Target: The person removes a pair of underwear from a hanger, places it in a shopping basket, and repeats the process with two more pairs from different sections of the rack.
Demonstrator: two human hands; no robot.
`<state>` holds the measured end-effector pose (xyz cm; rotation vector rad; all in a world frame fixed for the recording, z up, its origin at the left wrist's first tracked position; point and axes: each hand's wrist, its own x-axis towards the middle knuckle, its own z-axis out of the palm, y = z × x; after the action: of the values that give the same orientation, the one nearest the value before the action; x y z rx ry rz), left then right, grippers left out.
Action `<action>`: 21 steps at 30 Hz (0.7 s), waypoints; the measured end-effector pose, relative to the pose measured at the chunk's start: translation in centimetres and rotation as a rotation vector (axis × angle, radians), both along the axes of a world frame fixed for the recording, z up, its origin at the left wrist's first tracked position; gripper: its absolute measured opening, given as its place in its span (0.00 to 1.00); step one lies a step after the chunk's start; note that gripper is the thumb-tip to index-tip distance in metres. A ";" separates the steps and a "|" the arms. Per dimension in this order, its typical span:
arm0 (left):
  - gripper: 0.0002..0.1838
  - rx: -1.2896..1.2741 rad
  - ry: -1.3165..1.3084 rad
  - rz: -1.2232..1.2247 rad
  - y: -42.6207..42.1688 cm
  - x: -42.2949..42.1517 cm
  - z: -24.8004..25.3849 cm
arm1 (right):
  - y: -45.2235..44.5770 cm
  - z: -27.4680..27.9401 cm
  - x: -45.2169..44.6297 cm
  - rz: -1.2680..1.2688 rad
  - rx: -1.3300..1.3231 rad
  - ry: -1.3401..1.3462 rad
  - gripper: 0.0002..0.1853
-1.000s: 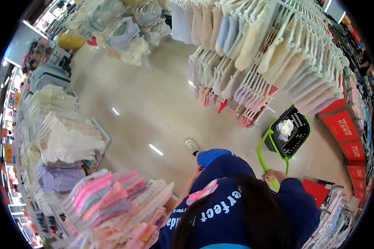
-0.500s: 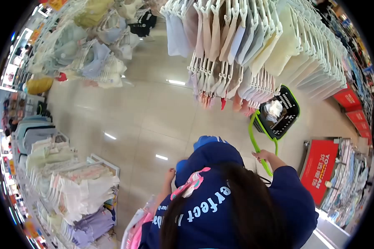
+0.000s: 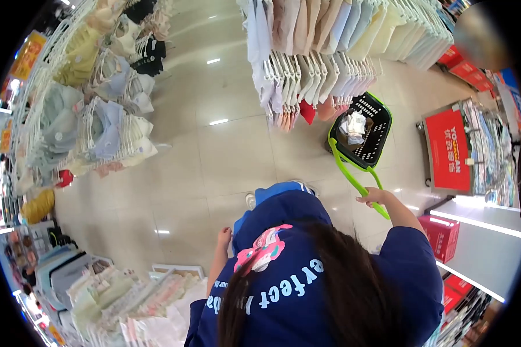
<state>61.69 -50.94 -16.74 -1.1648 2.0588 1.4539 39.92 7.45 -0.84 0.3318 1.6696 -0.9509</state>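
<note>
On the right, my right hand is closed round the long green handle of a black shopping basket. The basket has a green rim and stands on the floor beside a clothes rack, tilted in the view. White crumpled cloth or packaging lies inside it. At my left side, my left hand hangs low near my blue trousers, fingers loosely bent, with nothing visible in it. Between the two arms is my dark blue top with a pink print, partly covered by long dark hair.
Racks of pale garments hang at the top, bras at the left, and light clothes at the lower left. At the right stand a red-fronted bin and a red box. Tiled floor runs between them.
The view has moved along the aisle; the pink clothes at lower left have gone out of view. The basket appears farther left and higher, with my right hand still on its handle.
</note>
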 end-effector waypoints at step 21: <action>0.16 0.072 -0.102 -0.429 -11.8 -10.8 -2.1 | -24.4 5.1 13.4 -0.261 -0.114 0.417 0.24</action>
<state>50.86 -62.72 -18.80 -0.6955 2.0095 1.2207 53.30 -16.92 4.27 0.2926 1.9683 -1.3769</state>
